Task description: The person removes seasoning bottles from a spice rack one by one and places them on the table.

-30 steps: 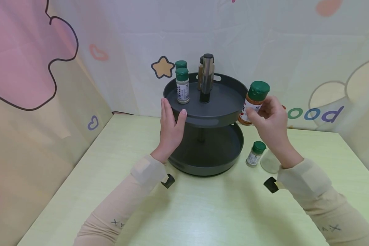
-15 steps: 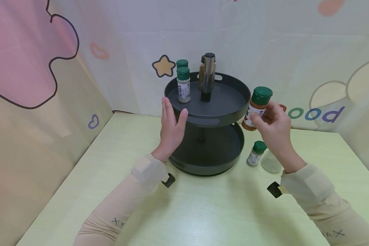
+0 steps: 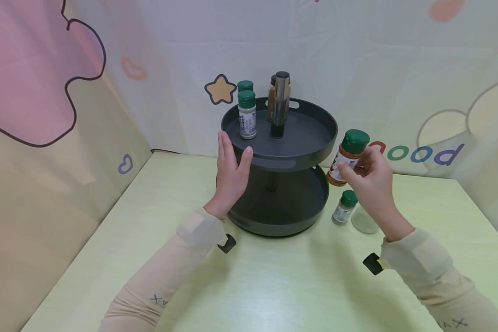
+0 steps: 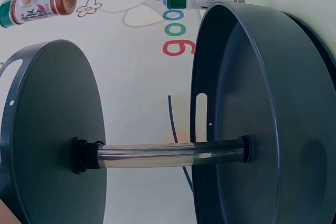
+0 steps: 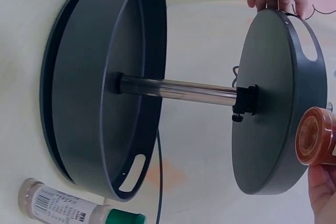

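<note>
My right hand (image 3: 372, 177) pinches a spice jar (image 3: 345, 159) with a green cap and reddish contents. It is tilted and held in the air just right of the dark two-tier rack's upper tray (image 3: 300, 145). In the left wrist view the same spice jar (image 4: 39, 4) appears at the top left; in the right wrist view the jar's base (image 5: 315, 136) shows at the right edge. My left hand (image 3: 232, 177) rests against the upper tray's left side, fingers straight. A smaller green-capped jar (image 3: 343, 208) stands on the table below my right hand.
On the upper tray stand two green-capped jars (image 3: 247, 120), a dark-capped jar (image 3: 270, 103) and the metal centre post (image 3: 280, 103). The lower tray (image 3: 274, 226) sits on the table. A clear glass item (image 3: 364, 220) is beside the small jar, partly hidden by my right wrist.
My right hand has lowered the reddish spice jar and moved it slightly right, away from the upper tray's rim. My left hand stays at the tray's left side.
</note>
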A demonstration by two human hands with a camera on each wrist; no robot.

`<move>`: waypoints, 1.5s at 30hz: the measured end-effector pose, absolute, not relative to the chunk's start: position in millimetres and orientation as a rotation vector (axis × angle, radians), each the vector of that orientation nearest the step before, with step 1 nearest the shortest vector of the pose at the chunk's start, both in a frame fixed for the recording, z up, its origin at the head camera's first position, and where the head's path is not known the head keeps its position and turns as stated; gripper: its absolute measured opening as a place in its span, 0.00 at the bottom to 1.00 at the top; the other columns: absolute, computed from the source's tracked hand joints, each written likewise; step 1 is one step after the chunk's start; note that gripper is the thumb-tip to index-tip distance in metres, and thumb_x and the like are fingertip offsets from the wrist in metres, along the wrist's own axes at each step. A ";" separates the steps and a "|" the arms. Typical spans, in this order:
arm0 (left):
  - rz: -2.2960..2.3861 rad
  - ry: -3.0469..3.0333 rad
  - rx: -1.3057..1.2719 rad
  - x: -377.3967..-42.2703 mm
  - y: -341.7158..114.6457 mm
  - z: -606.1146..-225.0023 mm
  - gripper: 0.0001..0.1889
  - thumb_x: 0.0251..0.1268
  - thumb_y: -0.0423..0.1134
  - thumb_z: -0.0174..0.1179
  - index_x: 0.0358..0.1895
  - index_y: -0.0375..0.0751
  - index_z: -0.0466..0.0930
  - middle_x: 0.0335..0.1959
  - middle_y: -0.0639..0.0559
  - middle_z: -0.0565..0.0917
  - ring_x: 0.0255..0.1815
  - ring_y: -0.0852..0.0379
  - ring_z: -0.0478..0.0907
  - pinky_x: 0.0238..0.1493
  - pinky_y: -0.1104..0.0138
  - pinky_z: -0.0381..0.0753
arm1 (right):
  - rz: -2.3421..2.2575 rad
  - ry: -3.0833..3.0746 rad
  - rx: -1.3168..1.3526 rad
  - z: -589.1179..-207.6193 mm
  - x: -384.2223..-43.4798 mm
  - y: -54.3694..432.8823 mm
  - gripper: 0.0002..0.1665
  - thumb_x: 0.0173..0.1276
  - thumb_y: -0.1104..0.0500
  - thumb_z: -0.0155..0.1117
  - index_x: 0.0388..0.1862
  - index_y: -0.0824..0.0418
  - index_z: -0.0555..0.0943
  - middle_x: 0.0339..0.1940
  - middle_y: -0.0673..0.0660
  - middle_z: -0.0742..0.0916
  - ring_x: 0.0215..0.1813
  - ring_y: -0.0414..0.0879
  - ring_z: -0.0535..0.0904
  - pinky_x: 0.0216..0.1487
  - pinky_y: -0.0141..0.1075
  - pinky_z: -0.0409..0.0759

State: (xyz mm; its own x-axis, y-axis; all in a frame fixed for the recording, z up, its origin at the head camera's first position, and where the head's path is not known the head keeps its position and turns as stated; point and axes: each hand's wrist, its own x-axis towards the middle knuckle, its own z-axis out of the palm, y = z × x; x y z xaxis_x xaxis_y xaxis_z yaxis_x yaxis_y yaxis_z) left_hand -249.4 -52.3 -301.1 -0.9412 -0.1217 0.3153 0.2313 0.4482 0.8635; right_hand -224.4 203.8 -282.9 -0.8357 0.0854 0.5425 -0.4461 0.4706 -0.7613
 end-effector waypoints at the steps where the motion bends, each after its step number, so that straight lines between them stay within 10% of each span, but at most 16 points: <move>1: -1.491 -2.372 -0.094 -249.4 -52.4 -301.3 0.41 0.62 0.58 0.40 0.69 0.46 0.29 0.71 0.56 0.31 0.72 0.58 0.30 0.69 0.56 0.39 | 1.359 -2.209 0.297 -283.9 -224.0 204.3 0.22 0.57 0.62 0.60 0.50 0.66 0.70 0.35 0.36 0.77 0.34 0.32 0.74 0.37 0.18 0.73; 45: -1.538 -2.360 -0.077 -245.8 -50.5 -296.8 0.41 0.62 0.57 0.40 0.69 0.46 0.28 0.71 0.56 0.30 0.72 0.59 0.29 0.69 0.56 0.37 | 1.378 -2.305 0.165 -311.3 -211.0 237.2 0.23 0.60 0.57 0.58 0.54 0.63 0.69 0.39 0.37 0.76 0.38 0.32 0.73 0.39 0.16 0.71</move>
